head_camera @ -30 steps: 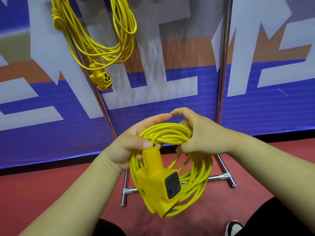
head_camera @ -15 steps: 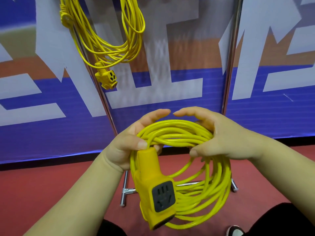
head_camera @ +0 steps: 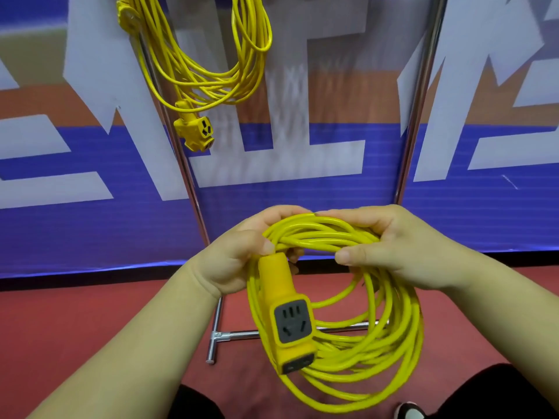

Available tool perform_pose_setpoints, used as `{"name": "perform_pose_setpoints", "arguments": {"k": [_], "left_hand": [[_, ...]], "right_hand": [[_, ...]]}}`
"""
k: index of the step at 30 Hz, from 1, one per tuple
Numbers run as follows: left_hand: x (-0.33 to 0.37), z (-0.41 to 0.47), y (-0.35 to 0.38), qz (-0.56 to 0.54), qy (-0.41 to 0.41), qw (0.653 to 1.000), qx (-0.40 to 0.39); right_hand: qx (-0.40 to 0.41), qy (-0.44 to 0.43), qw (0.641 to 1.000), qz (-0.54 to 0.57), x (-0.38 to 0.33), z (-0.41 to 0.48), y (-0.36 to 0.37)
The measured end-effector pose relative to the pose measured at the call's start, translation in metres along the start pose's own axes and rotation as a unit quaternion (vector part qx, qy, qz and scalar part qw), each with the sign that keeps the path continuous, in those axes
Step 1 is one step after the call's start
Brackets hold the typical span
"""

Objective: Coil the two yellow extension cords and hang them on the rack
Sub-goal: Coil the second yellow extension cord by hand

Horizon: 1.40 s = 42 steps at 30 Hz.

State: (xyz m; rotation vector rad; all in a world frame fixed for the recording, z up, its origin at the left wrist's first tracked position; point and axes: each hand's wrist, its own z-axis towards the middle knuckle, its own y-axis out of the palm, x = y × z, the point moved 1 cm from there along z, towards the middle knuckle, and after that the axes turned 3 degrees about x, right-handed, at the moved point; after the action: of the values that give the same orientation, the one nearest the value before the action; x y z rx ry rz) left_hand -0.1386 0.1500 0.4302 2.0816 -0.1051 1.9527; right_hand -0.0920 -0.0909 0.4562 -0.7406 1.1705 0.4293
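A coiled yellow extension cord hangs in loops from both my hands in front of me. My left hand grips the top of the coil, thumb pressed just above the yellow socket block, which dangles with its grey face towards me. My right hand holds the same bundle of loops to the right, fingers curled over the strands. A second yellow cord hangs coiled on the chrome rack at the upper left, its socket end dangling below.
The rack's two chrome uprights stand before a blue, white and orange banner wall. Its foot bar lies on the red floor. My shoe shows at the bottom right.
My hands have spread slightly apart along the coil's top, so the loops hang wider. The socket block has swung to face me. The view has tilted down a little.
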Motion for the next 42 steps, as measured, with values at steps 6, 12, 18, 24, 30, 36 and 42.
{"name": "perform_pose_setpoints", "arguments": {"k": [6,12,18,24,30,36,42], "left_hand": [[-0.010,0.005,-0.009,0.150,-0.005,0.989,0.016],[-0.008,0.017,-0.011,0.314,0.009,0.949,0.028],[0.000,0.025,-0.016,0.428,0.016,0.904,0.009],[-0.012,0.030,-0.019,0.269,0.026,0.963,-0.021],[0.004,0.033,0.007,0.275,0.112,0.955,0.015],[0.104,0.051,0.025,0.405,0.141,0.903,0.019],[0.207,0.091,0.055,0.487,0.200,0.849,0.050]], "right_hand": [[-0.025,0.051,0.995,-0.076,0.004,0.010,0.007],[-0.024,0.085,0.990,-0.107,0.010,0.021,0.000],[-0.056,0.115,0.982,-0.141,0.013,0.032,-0.017],[-0.034,0.080,0.996,-0.025,0.020,0.032,-0.023],[0.014,0.050,0.998,0.045,0.010,0.020,-0.039],[0.109,-0.065,0.991,-0.040,-0.033,0.035,-0.073],[0.172,-0.170,0.964,-0.109,-0.099,0.064,-0.141]]}}
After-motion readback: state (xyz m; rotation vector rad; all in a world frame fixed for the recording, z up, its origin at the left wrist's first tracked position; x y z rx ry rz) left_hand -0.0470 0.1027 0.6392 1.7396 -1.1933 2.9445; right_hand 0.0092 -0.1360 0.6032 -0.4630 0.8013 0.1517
